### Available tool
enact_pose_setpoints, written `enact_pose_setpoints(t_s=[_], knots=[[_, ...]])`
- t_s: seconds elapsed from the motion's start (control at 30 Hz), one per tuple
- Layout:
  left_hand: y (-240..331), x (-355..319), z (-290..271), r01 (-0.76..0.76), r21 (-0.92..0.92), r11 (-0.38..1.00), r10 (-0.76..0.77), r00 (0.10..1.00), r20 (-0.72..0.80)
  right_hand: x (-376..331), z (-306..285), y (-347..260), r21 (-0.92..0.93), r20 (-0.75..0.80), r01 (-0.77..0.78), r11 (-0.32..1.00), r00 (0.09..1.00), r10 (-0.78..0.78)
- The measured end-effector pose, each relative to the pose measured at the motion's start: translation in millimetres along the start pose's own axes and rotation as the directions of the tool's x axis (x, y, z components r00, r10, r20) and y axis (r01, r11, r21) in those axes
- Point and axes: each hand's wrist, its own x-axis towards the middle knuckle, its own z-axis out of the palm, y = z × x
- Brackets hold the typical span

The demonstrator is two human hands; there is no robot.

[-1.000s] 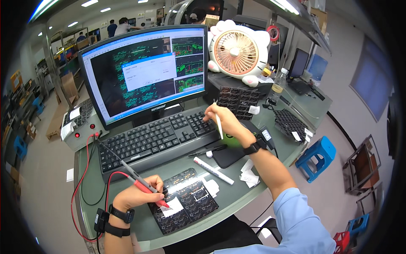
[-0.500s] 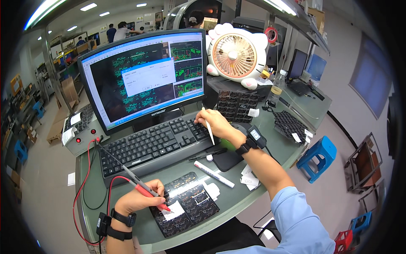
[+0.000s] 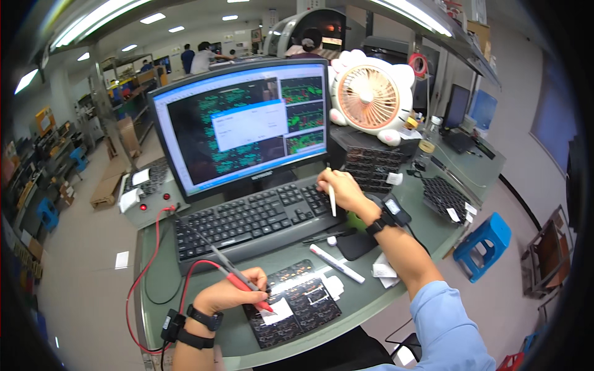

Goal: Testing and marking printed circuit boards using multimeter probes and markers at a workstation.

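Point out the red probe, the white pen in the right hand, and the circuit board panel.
red probe (image 3: 247, 285): head view, on its red handle, held in the left hand.
white pen (image 3: 332, 201): head view, mid-barrel, below the right hand's fingers.
circuit board panel (image 3: 312, 303): head view, bare dark surface right of the white label.

1 head cam (fisheye), looking steeply down, close over desk (image 3: 396, 290).

A monitor (image 3: 238, 127) stands behind the desk (image 3: 371, 297), a pink fan (image 3: 371, 97) beside it (on stacked black trays (image 3: 371, 166)); a blue stool (image 3: 484, 242) sits right.
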Motion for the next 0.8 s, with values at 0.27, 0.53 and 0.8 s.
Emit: enact_pose_setpoints(t_s=[0.27,0.53,0.8], knots=[[3,-4,1,0.002,0.037,0.999,-0.002,1.0,-0.008,-36,-20,-13,0.0,-0.083,-0.153,0.988,0.985,0.153],[1,4,-2,-0.409,0.214,0.887,0.46,0.755,-0.467,-57,-18,-3,0.086,-0.22,-0.087,0.992,0.97,0.104],[13,-5,-5,-0.384,0.751,0.537,0.842,0.301,-0.448,-57,-17,-20,0.074,-0.279,-0.001,0.997,0.96,0.022]])
